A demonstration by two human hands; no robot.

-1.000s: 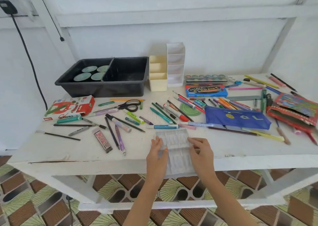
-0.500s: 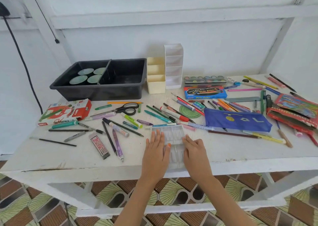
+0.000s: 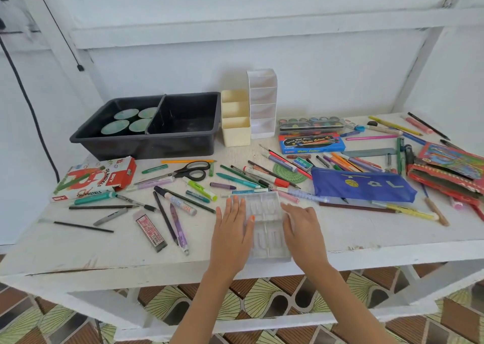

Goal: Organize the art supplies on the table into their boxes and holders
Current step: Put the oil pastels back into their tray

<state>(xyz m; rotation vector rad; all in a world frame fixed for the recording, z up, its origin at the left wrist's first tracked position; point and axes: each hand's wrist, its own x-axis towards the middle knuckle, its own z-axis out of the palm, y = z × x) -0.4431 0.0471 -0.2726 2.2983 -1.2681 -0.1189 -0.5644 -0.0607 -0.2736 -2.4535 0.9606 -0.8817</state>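
1. The clear plastic tray lay flat on the white counter in the lower middle of the frame, with its near end at the counter's front edge.
2. The left grip was spread open with straight fingers. It pressed flat along the tray's left side with the thumb across the tray, and clasped nothing.
3. The right grip also lay open and flat on the tray's right side, its fingers relaxed around nothing.
4. Loose pens, markers and pencils were scattered across the counter above and to both sides of the tray.
5. A black bin sat at the upper left of the counter, with round green discs in its left compartment.
6. A cream holder and a white holder stood upright side by side, just right of the bin.
7. An oil pastels box lay at the left, with scissors to its right.
8. A blue pouch lay to the upper right of the tray, with a watercolour box above it.
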